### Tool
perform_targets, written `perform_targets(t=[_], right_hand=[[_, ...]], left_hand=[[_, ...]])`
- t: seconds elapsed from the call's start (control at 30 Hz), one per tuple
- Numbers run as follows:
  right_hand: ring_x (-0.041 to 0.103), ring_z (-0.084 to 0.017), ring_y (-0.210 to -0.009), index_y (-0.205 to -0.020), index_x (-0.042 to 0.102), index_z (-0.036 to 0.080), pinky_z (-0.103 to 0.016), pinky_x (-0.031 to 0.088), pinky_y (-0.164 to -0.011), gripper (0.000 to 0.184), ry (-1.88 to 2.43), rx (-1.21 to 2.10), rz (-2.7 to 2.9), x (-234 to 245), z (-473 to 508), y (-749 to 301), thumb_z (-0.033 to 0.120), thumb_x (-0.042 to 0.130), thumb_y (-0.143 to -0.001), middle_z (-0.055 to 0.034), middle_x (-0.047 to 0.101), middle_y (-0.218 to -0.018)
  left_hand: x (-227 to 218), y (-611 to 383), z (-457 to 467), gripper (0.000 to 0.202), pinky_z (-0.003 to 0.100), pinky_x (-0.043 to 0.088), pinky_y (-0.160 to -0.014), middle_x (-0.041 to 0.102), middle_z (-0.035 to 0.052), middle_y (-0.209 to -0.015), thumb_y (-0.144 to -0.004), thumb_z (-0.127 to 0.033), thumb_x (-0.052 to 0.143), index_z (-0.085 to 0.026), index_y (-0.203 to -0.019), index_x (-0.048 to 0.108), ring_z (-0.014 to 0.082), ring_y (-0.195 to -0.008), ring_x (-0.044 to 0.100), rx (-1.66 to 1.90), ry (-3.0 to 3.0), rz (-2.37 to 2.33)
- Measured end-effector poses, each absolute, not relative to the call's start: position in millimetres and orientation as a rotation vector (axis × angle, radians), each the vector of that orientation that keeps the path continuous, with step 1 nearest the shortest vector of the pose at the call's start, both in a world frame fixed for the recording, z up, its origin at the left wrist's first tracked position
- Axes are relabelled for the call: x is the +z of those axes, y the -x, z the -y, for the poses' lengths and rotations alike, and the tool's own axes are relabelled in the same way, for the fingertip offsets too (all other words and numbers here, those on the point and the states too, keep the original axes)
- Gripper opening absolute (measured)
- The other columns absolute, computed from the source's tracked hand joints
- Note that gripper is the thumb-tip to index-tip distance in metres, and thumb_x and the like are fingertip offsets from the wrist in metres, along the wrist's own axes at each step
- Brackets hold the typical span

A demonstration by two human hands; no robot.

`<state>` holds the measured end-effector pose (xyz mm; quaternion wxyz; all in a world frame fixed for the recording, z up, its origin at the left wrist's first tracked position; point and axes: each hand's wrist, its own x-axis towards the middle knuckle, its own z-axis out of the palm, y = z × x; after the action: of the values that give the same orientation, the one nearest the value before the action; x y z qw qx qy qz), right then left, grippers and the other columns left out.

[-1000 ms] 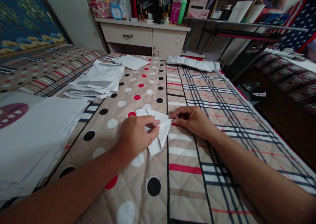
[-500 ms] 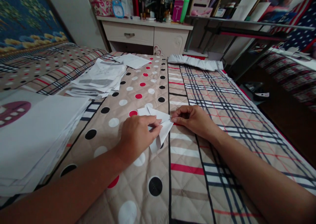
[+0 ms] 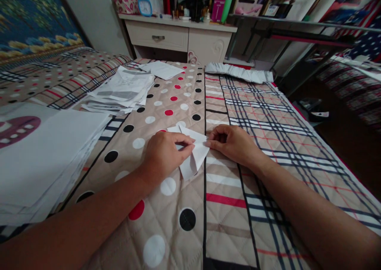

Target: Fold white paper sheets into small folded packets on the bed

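Note:
A small white folded paper [image 3: 189,167] lies on the patterned quilted bedspread [image 3: 171,238], with creased flaps that come to a point on the right. My left hand [image 3: 166,153] pinches a fold near its middle between thumb and fingers. At the pointed right end, my right hand [image 3: 233,143] grips the tip with thumb and forefinger, the other fingers curled. Part of the paper is hidden under my left hand.
Large white sheets [image 3: 59,143] lie in a stack on the left, with a second pile of papers [image 3: 125,85] beyond. Folded white paper [image 3: 163,69] and a row of pleated white pieces [image 3: 238,72] lie at the far edge. Behind stands a white cabinet [image 3: 172,38].
The view has shifted slightly. The left fingers have pressed closer together on the fold, and the paper's lower flap shows wider. Both hands stay on the paper.

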<state>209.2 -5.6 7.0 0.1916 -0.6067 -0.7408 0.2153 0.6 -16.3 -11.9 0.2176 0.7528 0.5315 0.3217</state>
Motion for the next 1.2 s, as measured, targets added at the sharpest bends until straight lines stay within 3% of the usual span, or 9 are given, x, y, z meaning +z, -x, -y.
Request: perform_targets(t=[0.13,0.4,0.63,0.73,0.9,1.2], right_hand=[[0.055,-0.013,-0.057,-0.073,0.069,0.024,-0.025,0.031,-0.049,0.028,1.765,0.513,2.061,8,8,-204,0.050,0.076,-0.068,0.0009,0.066,-0.066],[0.055,-0.014,-0.059,-0.074,0.070,0.024,-0.025,0.030,-0.050,0.029,1.790,0.470,2.057,7,8,-203,0.050,0.079,-0.064,0.0007,0.066,-0.068],[0.055,-0.014,-0.058,-0.074,0.070,0.024,-0.025,0.032,-0.050,0.028,1.778,0.461,2.037,7,9,-202,0.049,0.079,-0.065,0.0005,0.066,-0.066],[0.056,-0.014,-0.059,-0.074,0.070,0.024,-0.025,0.031,-0.051,0.026,1.777,0.462,2.037,6,10,-201,0.047,0.079,-0.067,0.0009,0.067,-0.067],[0.056,-0.014,-0.061,-0.076,0.070,0.024,-0.025,0.031,-0.052,0.023,1.766,0.453,2.039,5,10,-201,0.045,0.077,-0.069,0.0007,0.067,-0.068],[0.053,-0.014,-0.061,-0.075,0.067,0.019,-0.024,0.032,-0.054,0.014,1.662,0.448,1.970,-3,-3,-212,0.032,0.072,-0.074,-0.0013,0.066,-0.070]], left_hand=[[-18,2,14,0.009,0.033,0.056,-0.084,0.077,-0.0002,-0.094,-0.077,-0.029,0.069,-0.026,-0.082,0.076,0.0198,-0.086,0.071,0.902,-2.070,-1.435],[-11,3,11,0.009,0.032,0.055,-0.079,0.076,-0.0002,-0.087,-0.076,-0.025,0.071,-0.025,-0.084,0.075,0.0193,-0.081,0.071,0.875,-2.094,-1.439],[-6,1,14,0.017,0.029,0.052,-0.081,0.076,-0.0038,-0.098,-0.082,-0.019,0.063,-0.028,-0.088,0.076,0.0172,-0.086,0.069,0.781,-2.378,-1.356],[-3,-2,18,0.018,0.029,0.051,-0.077,0.075,-0.0037,-0.098,-0.083,-0.020,0.061,-0.028,-0.088,0.076,0.0174,-0.085,0.069,0.745,-2.482,-1.375],[-1,-3,21,0.015,0.030,0.050,-0.072,0.075,-0.0025,-0.099,-0.082,-0.037,0.067,-0.028,-0.090,0.076,0.0178,-0.081,0.069,0.712,-2.543,-1.391],[-4,-1,24,0.012,0.027,0.047,-0.066,0.074,-0.0032,-0.105,-0.086,-0.033,0.065,-0.028,-0.088,0.075,0.0164,-0.084,0.070,0.675,-2.620,-1.357]])
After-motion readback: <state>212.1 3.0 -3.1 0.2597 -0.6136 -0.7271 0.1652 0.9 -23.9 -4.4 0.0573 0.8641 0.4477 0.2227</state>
